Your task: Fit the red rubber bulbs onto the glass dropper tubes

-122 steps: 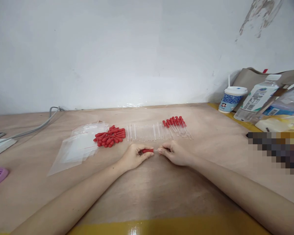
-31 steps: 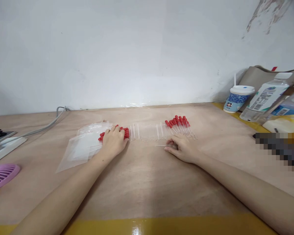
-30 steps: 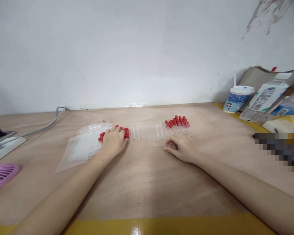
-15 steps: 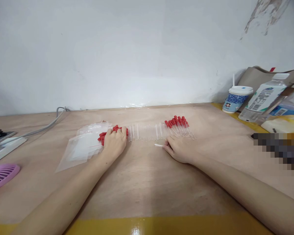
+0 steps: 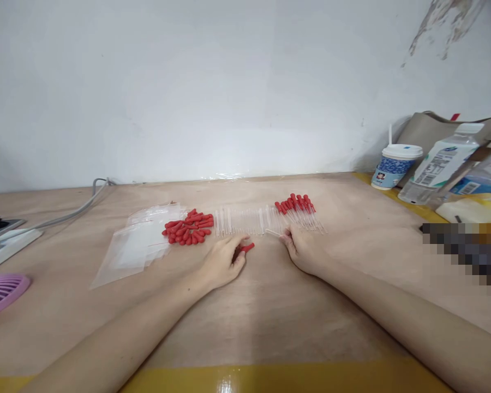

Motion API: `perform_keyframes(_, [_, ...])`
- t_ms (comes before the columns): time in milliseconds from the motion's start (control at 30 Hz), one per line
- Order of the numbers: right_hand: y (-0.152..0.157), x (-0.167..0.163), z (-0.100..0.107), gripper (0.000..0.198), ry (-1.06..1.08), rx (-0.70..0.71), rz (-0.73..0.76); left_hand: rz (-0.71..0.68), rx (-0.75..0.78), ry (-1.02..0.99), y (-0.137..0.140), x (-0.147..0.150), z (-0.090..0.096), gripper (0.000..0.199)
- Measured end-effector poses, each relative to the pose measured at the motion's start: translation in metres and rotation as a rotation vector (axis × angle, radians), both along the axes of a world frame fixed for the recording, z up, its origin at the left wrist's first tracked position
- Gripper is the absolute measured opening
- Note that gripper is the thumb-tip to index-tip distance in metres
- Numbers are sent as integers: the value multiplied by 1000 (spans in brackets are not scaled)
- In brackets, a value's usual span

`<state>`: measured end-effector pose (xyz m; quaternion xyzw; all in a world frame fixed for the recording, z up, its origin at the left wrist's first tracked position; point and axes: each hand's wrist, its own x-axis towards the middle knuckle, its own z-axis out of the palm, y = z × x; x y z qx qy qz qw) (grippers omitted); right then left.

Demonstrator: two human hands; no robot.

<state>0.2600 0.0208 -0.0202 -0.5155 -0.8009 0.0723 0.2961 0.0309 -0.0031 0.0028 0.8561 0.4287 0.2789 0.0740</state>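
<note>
Between the fingers of my left hand is a red rubber dropper bulb, its open end facing right. My right hand pinches a clear glass dropper tube that points left toward the bulb; the two are apart. Behind my hands lies a row of loose clear tubes. To its left is a heap of red bulbs, partly over clear plastic bags. Droppers with red bulbs fitted lie at the row's right end, just beyond my right hand.
A lidded paper cup, a plastic bottle and a grey bag stand at the back right. On the left are a pink slatted object, a white power strip and a grey cable. A white wall rises behind the table.
My left hand has left the bulb heap and come right and nearer, now with one red bulb. My right hand has shifted slightly right, the tube in its fingers raised a little.
</note>
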Motion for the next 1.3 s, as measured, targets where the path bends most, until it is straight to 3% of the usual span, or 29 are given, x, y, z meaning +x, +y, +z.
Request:
perform_keyframes(233, [-5, -3, 7, 19, -6, 16, 115, -2, -8, -23, 7, 7, -5, 19])
perform_keyframes(433, [-10, -6, 9, 23, 26, 39, 216, -8, -39, -189, 10, 10, -4, 18])
perform_keyframes(700, [-16, -9, 13, 21, 121, 38, 285, -37, -310, -417, 8, 13, -7, 19])
perform_keyframes(1100, [-10, -6, 10, 24, 106, 23, 350, -122, -497, -578, 9, 16, -11, 17])
perform_keyframes(1300, [-6, -3, 8, 23, 37, 43, 402, -146, -524, -534, 7, 16, -11, 16])
